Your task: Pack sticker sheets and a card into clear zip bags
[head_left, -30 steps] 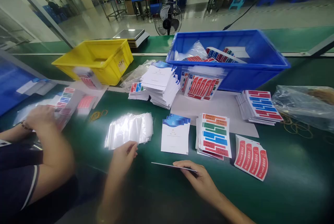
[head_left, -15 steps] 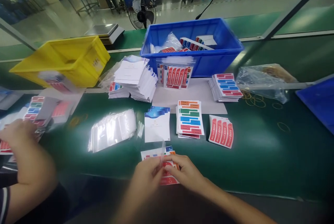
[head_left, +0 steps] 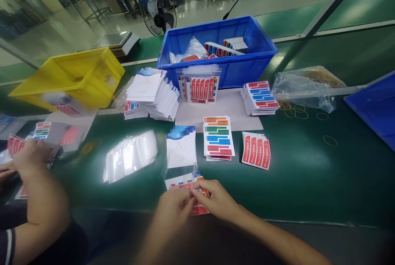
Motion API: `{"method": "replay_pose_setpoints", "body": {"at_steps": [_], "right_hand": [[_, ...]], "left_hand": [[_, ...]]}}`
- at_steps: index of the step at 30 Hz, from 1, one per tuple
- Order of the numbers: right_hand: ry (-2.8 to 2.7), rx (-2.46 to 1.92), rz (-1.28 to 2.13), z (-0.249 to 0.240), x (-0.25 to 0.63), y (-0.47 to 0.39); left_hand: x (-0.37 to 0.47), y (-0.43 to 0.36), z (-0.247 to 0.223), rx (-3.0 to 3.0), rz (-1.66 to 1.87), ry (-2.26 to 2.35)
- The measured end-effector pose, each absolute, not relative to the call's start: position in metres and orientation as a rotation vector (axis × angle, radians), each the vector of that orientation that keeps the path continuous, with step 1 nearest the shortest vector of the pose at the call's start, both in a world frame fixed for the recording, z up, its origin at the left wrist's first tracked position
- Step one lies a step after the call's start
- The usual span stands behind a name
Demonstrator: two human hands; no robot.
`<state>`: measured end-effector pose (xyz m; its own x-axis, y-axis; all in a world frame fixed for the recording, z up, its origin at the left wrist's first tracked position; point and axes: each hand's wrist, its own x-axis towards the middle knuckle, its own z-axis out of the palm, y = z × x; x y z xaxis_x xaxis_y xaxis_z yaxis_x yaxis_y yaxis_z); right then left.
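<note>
At the front edge of the green table, my left hand [head_left: 175, 204] and my right hand [head_left: 217, 200] meet with fingers pinched. Between them stands the edge of a clear plastic bag [head_left: 195, 171], and both hands grip it. Printed sticker sheets [head_left: 200, 209], red, orange and blue, show beneath and between my fingers; whether they lie inside the bag is hard to make out. Just beyond lie white leaflets [head_left: 181, 152] with a blue top, a stack of multicoloured sticker sheets [head_left: 218, 137] and red curved sticker sheets [head_left: 256, 151]. Left of these, empty clear bags [head_left: 131, 156] are fanned out.
A blue bin [head_left: 219, 67] at the back holds bags and sheets, with packed bags [head_left: 202, 89] leaning on it. Leaflet piles [head_left: 145, 86], a sticker stack [head_left: 261, 98], rubber bands [head_left: 293, 110] and a yellow bin [head_left: 77, 77] surround it. A co-worker's arm [head_left: 43, 182] works at left.
My view has shifted slightly, so the table's contents appear a little further left. My fingers have drawn closer together at the bag's edge. The co-worker's hand now has a red sheet beside it.
</note>
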<state>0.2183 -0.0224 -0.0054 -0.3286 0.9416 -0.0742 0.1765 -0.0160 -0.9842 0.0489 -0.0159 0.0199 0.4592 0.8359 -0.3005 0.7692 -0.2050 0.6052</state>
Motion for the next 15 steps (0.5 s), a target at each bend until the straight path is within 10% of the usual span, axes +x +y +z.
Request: {"method": "replay_pose_setpoints", "body": {"at_steps": [15], "right_hand": [[-1.741, -1.216, 1.267, -0.008, 0.216, -0.023]], "left_hand": [[0.055, -0.021, 0.029, 2.229, 0.588, 1.422]]}}
